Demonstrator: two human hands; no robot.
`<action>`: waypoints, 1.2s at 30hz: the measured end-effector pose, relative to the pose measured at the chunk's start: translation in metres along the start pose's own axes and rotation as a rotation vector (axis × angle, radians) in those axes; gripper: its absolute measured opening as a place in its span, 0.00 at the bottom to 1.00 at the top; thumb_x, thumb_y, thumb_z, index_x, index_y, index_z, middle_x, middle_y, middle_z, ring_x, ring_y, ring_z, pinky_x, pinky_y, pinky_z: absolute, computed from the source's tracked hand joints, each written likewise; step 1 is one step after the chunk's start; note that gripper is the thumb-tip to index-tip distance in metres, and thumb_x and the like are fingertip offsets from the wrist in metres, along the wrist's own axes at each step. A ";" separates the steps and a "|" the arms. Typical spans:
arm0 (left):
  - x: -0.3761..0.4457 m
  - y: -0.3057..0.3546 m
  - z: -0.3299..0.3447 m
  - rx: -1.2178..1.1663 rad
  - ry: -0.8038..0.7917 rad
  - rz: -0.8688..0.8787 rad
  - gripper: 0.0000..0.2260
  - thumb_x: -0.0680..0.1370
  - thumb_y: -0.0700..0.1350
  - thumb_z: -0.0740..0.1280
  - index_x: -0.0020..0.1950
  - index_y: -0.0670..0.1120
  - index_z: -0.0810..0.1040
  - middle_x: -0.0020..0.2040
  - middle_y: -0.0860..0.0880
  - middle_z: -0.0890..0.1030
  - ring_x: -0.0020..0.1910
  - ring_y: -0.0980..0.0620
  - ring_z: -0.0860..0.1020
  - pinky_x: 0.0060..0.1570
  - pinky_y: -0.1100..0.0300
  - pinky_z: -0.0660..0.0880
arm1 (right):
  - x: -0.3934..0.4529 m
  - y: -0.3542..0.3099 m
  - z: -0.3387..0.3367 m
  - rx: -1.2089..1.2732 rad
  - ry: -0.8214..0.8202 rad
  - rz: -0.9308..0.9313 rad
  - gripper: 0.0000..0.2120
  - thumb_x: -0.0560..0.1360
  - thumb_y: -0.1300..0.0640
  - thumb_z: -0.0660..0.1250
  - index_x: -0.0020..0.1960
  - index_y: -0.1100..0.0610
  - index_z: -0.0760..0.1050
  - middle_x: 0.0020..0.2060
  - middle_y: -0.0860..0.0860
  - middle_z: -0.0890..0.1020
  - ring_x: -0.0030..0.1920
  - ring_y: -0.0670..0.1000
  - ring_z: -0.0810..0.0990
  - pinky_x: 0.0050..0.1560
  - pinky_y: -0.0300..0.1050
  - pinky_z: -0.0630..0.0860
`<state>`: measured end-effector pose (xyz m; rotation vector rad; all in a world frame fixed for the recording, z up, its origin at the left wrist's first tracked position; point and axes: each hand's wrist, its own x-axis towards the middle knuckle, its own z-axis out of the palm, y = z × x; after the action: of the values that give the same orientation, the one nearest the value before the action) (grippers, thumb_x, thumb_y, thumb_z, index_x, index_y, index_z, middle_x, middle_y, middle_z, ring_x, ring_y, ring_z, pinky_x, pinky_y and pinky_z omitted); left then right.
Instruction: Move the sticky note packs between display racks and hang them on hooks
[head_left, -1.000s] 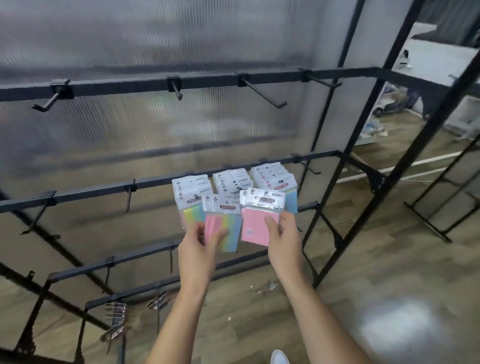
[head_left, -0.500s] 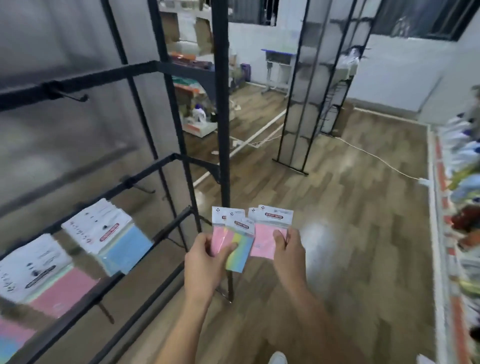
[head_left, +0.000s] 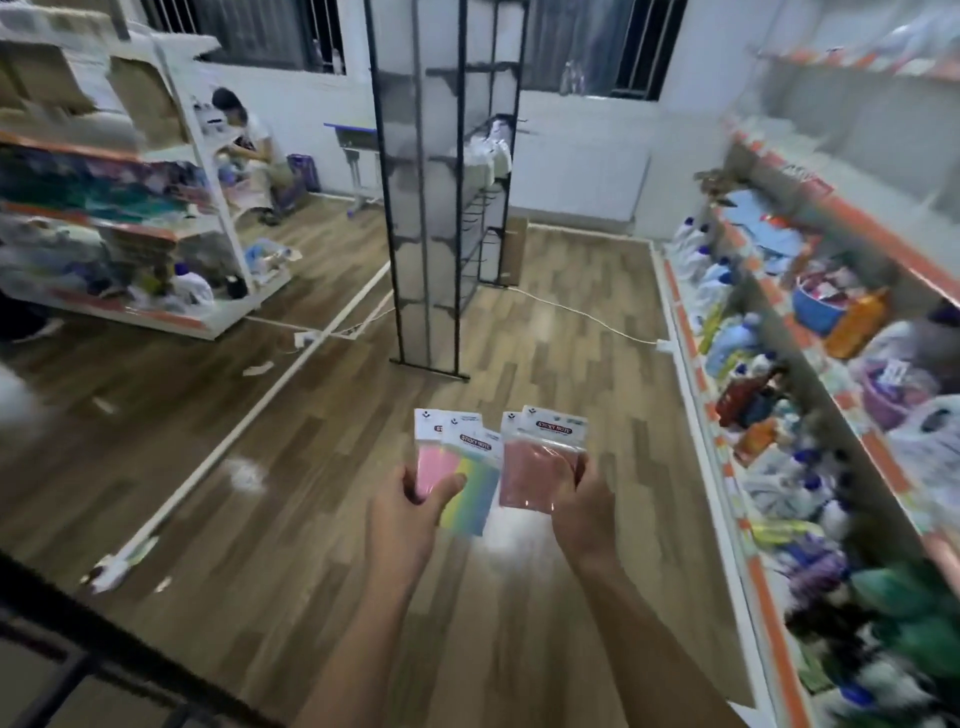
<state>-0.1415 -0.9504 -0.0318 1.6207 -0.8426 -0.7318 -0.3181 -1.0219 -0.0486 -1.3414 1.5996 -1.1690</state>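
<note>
Pink and rainbow packs (head_left: 457, 467) are fanning in my left hand (head_left: 410, 512); my right hand (head_left: 582, 506) is pinching salmon-pink packs (head_left: 537, 462), white headers upright.

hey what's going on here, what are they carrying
A person is holding sticky note packs in both hands, out over the wooden floor. The left hand grips a pink pack and a rainbow-striped pack, fanned together. The right hand grips pink packs, at least two by their header cards. Nothing is hung yet: a tall black display rack stands ahead across the room, and stocked shelves run along the right.
</note>
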 end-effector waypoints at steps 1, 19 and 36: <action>0.018 0.000 0.018 -0.010 -0.025 0.007 0.15 0.69 0.49 0.78 0.38 0.45 0.74 0.32 0.48 0.77 0.30 0.53 0.73 0.33 0.55 0.70 | 0.020 0.003 -0.003 -0.007 0.026 -0.004 0.07 0.82 0.53 0.63 0.49 0.56 0.74 0.40 0.47 0.82 0.42 0.49 0.80 0.41 0.46 0.75; 0.381 0.056 0.287 0.007 -0.335 0.161 0.16 0.70 0.44 0.78 0.55 0.48 0.77 0.44 0.55 0.82 0.41 0.63 0.81 0.41 0.63 0.79 | 0.403 0.006 0.023 -0.139 0.263 0.056 0.08 0.82 0.51 0.62 0.51 0.55 0.74 0.41 0.45 0.80 0.42 0.44 0.79 0.36 0.36 0.71; 0.700 0.092 0.562 -0.005 -0.317 0.077 0.10 0.75 0.40 0.73 0.53 0.46 0.76 0.47 0.49 0.84 0.41 0.63 0.81 0.38 0.68 0.77 | 0.830 0.041 0.051 0.008 0.208 0.147 0.05 0.82 0.53 0.62 0.54 0.54 0.73 0.45 0.50 0.82 0.44 0.47 0.81 0.35 0.40 0.73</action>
<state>-0.2280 -1.8482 -0.0726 1.4790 -1.1224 -0.9501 -0.4397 -1.8446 -0.0872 -1.1056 1.8049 -1.2556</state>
